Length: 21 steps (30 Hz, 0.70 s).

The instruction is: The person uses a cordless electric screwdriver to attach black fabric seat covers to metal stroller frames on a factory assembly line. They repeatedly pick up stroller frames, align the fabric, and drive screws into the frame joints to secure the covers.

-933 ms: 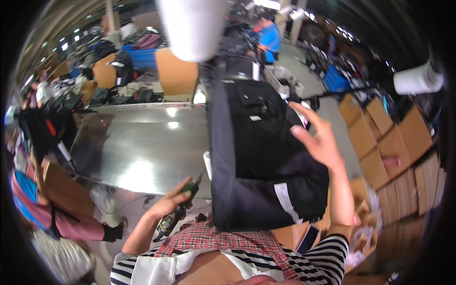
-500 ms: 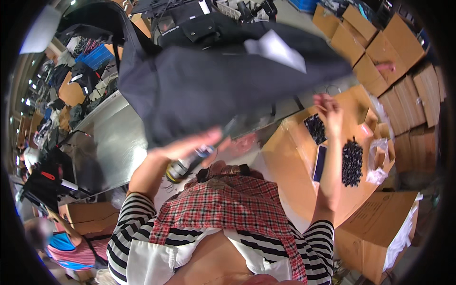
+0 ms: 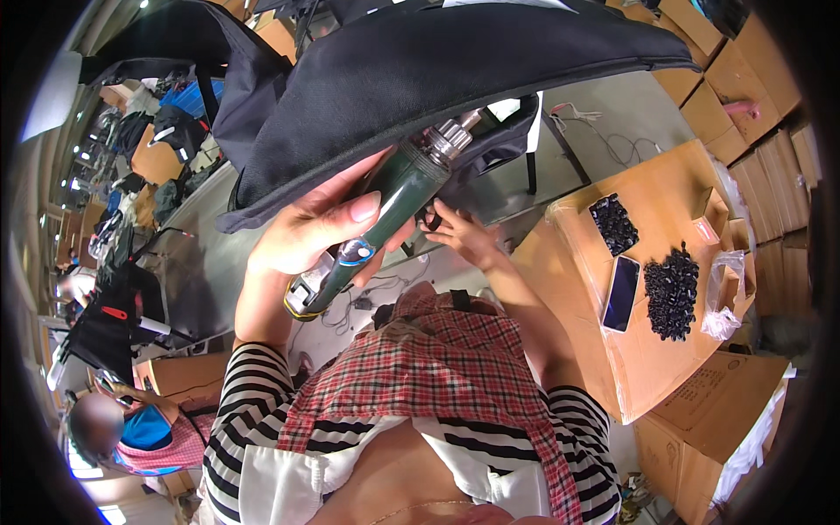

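My left hand (image 3: 297,236) is wrapped round a dark green electric screwdriver (image 3: 404,188), its metal chuck pointing up and to the right. Above it hangs a large black fabric piece (image 3: 437,74) with a bound lower edge, which overlaps the screwdriver and the left fingers. Whether those fingers also grip the cloth, I cannot tell. Below the chuck, my right hand (image 3: 471,238) is half curled, thumb and fingertips pinching a small black part (image 3: 430,219). More small black parts lie in a smaller pile (image 3: 614,224) and a larger pile (image 3: 671,293) on a cardboard surface at the right.
A phone (image 3: 620,293) lies beside the piles on the cardboard-covered surface (image 3: 560,306). Further right are a clear plastic bag (image 3: 724,293) and stacked cartons (image 3: 744,131). A metal table (image 3: 197,280) extends left. Another person (image 3: 166,437) is at lower left.
My right hand has come from beside the smaller pile leftward to below the chuck. The screwdriver has risen and tilted up under the fabric, whose lower edge has lifted.
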Tool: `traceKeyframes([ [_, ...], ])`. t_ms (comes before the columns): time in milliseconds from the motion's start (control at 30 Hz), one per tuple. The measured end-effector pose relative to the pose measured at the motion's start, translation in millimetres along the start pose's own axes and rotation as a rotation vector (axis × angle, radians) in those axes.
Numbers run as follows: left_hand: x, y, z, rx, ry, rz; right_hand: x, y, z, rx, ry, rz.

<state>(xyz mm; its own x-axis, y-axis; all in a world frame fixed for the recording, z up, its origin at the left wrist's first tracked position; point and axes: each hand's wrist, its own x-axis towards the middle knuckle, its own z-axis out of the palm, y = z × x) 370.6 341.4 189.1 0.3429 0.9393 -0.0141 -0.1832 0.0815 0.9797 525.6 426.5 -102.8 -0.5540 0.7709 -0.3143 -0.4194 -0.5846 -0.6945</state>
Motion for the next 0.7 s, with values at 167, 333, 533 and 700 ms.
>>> traceKeyframes([
  [167,3.8,6.1,-6.9,-0.075,-0.168,-0.005,-21.0,-21.0,11.6,0.198,0.212,-0.212],
  [333,0.4,5.0,-6.6,-0.075,-0.113,-0.005,-71.1,-154.7,-113.7,0.273,0.421,-0.664],
  [533,28.3,26.6,12.2,-0.014,-0.167,0.064,-213.2,-331.6,-293.0,0.578,0.774,-1.155],
  [700,39.9,25.6,6.2,-0.017,-0.137,0.155,-311.1,-382.0,-358.2,0.393,1.222,-1.212],
])
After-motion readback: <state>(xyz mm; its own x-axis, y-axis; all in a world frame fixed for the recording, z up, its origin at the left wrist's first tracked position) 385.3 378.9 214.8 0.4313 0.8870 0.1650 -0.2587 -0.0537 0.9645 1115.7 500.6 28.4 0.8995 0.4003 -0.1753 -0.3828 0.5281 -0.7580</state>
